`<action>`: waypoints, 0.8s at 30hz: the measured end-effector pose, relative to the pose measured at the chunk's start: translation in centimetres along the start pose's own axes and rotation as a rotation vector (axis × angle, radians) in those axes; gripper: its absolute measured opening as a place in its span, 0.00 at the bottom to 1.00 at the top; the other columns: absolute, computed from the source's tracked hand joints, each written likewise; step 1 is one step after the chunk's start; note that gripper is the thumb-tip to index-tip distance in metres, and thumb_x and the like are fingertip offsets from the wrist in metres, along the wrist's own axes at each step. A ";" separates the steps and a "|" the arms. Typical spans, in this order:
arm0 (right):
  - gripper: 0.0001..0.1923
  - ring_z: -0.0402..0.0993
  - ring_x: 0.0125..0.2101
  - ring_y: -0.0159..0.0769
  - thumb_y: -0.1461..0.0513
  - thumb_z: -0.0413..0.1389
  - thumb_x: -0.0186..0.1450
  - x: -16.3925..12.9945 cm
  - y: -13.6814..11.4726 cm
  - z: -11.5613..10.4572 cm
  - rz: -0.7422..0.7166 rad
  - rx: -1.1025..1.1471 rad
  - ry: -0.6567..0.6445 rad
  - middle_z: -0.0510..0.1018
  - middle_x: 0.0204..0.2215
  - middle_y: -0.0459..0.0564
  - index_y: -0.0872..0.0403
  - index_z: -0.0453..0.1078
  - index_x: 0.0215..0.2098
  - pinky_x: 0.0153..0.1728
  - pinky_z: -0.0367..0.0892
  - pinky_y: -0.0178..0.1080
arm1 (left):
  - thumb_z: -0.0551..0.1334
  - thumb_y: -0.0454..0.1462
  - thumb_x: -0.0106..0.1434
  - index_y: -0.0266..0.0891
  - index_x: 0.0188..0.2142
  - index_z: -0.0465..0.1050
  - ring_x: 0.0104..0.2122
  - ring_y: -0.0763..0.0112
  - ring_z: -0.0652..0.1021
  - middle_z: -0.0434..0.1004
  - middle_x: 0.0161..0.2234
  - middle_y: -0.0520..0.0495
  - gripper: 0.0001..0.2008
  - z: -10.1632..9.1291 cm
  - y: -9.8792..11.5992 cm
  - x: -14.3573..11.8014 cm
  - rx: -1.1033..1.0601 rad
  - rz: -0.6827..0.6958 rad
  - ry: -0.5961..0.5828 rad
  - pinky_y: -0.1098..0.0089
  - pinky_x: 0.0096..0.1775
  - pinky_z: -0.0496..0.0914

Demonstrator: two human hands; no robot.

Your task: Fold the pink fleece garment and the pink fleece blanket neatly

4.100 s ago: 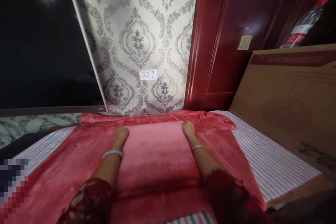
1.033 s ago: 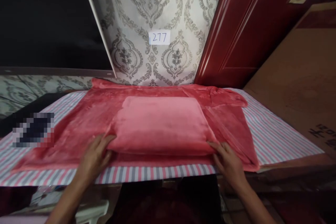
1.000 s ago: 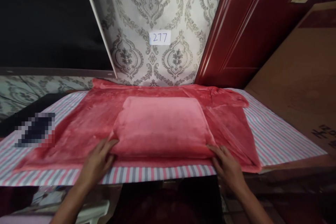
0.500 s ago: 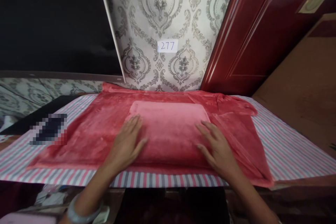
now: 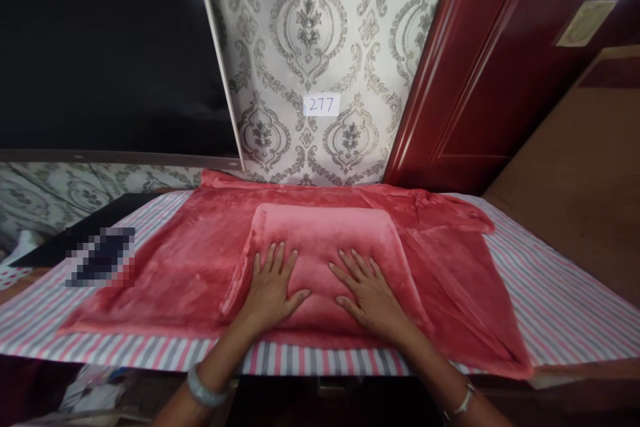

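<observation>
pink rectangular plush bundle: state its position.

– on top of the wide red plush blanket, near the front edge of the table. whether it is a separate piece or a fold of that blanket cannot be told from this view.

– state of the hands?

– left hand: flat, palm down, fingers spread, resting on the left part of the bundle. right hand: likewise, on the right part. a gap separates the two.

– surrounding components?

– beneath the blanket: pink, grey and white striped cloth. behind: white wallpaper with grey ornament, bearing a white paper label marked "277". left: large black flat screen. right: brown cardboard box.
</observation>
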State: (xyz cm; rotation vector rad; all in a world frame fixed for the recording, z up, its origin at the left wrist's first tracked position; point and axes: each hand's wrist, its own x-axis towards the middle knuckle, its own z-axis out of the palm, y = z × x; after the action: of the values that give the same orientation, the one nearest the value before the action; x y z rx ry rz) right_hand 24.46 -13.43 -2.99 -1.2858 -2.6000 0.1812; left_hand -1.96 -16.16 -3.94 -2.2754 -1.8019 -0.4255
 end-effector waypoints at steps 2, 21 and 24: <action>0.33 0.34 0.71 0.52 0.49 0.51 0.70 0.0 0.1 -0.7 0.001 0.028 -0.031 0.42 0.72 0.47 0.39 0.48 0.71 0.66 0.39 0.66 | 0.56 0.58 0.64 0.39 0.69 0.54 0.69 0.42 0.52 0.51 0.70 0.33 0.41 -0.6 0.0 0.1 -0.017 0.007 0.000 0.37 0.64 0.46; 0.31 0.38 0.71 0.43 0.47 0.46 0.73 13.8 -0.9 -2.5 -0.512 -0.058 -0.166 0.48 0.72 0.48 0.43 0.48 0.71 0.67 0.32 0.60 | 0.67 0.45 0.60 0.54 0.69 0.51 0.70 0.45 0.47 0.44 0.72 0.47 0.42 -1.3 2.1 -5.1 -0.072 0.250 0.020 0.38 0.64 0.50; 0.33 0.37 0.71 0.48 0.45 0.45 0.72 15.5 0.9 -2.3 -0.441 -0.101 -0.131 0.47 0.72 0.48 0.42 0.48 0.71 0.66 0.36 0.62 | 0.67 0.45 0.60 0.54 0.70 0.51 0.70 0.45 0.47 0.45 0.72 0.47 0.42 -1.1 2.1 -5.2 -0.061 0.256 0.028 0.38 0.63 0.52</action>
State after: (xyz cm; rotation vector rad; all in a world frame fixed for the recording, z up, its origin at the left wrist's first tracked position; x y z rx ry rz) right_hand 16.64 -0.54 1.40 -0.7172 -2.9594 0.0564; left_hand -1.17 -21.79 -4.69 -2.4854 -1.4761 -0.4683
